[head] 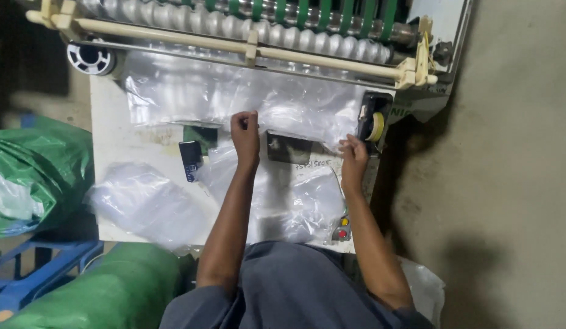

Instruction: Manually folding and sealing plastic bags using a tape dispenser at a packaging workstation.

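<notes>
Clear plastic sheet (295, 109): centre of frame, spread over the white table (112, 146) below the ribbed roller (234, 15). Your left hand (245, 131): fingers curled tight, pinching the sheet's near edge. Your right hand (354, 159): fingers closed on the sheet's right edge, just beside the yellow tape roll (377, 126). Loose clear bags (145, 201): lower left. Green sacks (39, 164): far left.
</notes>
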